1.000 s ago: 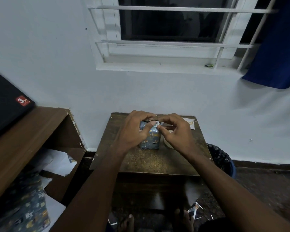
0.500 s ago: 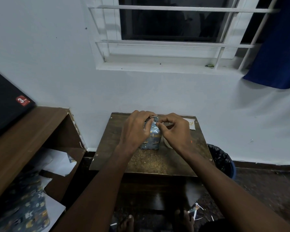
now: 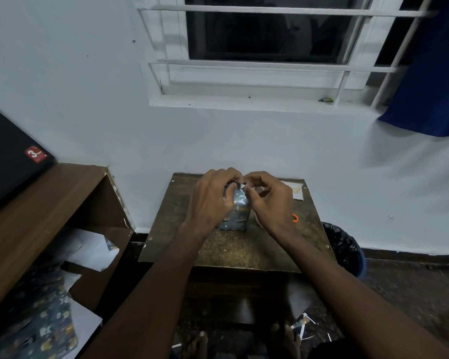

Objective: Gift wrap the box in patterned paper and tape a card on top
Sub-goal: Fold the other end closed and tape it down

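A small box (image 3: 237, 216) wrapped in blue patterned paper stands upright on the small brown table (image 3: 233, 250). My left hand (image 3: 213, 200) curls round its left side and top. My right hand (image 3: 268, 200) pinches the paper flap at the box's top edge with thumb and fingertips. A white card (image 3: 296, 191) lies at the table's far right corner. An orange object (image 3: 295, 218), perhaps a scissor handle, peeks out behind my right wrist, and something pale beside it is mostly hidden.
A wooden shelf unit (image 3: 49, 203) stands at the left, holding white paper (image 3: 94, 251) and a roll of patterned wrap (image 3: 36, 325). A dark bin with a black liner (image 3: 346, 248) sits right of the table. Paper scraps (image 3: 305, 325) lie on the floor by my feet.
Both hands have shifted slightly up and back on the box top. My right fingers have tightened into a pinch on the top flap; the box has stayed in place.
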### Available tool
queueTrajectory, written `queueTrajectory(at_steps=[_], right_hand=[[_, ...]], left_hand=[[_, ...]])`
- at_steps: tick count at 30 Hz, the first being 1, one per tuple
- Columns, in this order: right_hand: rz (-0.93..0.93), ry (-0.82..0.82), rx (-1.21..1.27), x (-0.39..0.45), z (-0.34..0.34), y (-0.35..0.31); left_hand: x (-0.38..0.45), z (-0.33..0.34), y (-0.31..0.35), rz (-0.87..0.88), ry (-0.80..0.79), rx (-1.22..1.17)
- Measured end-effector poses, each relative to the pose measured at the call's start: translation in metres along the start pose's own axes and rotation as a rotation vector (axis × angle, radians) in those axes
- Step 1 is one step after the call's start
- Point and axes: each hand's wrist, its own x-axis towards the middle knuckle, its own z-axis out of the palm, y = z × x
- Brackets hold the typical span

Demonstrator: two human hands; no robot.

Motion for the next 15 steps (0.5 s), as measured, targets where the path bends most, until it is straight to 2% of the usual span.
queueTrajectory(at_steps=[15], right_hand=[[0.303,-0.052,0.295,0.0092,-0.0022,-0.0033]], left_hand=[[-0.0021,-0.0013,-0.0047,0.054,0.005,-0.032]])
